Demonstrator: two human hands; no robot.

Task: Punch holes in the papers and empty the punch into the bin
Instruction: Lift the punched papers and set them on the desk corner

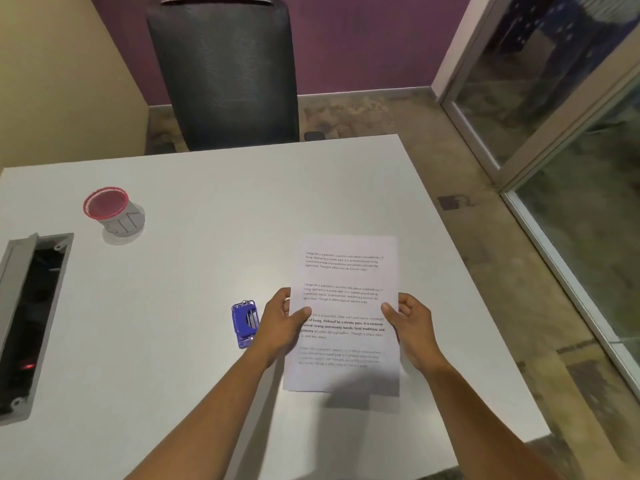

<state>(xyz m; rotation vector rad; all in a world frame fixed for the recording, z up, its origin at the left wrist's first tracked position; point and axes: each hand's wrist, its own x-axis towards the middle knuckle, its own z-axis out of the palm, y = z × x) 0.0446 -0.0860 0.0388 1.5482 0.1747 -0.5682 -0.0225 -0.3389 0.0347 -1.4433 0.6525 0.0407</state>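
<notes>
Printed white papers [344,278] are held a little above the white table [207,209], casting a shadow below their near edge. My left hand [282,323] grips their left edge with the thumb on top. My right hand [410,322] grips the right edge the same way. A small blue hole punch [245,323] lies on the table just left of my left hand, apart from the papers. A small grey bin with a red rim [110,211] stands at the far left of the table.
An open cable box [31,320] is set into the table at the left edge. A dark office chair [225,74] stands behind the table's far edge. The table's right edge runs close to the papers, with glass panels [571,133] beyond.
</notes>
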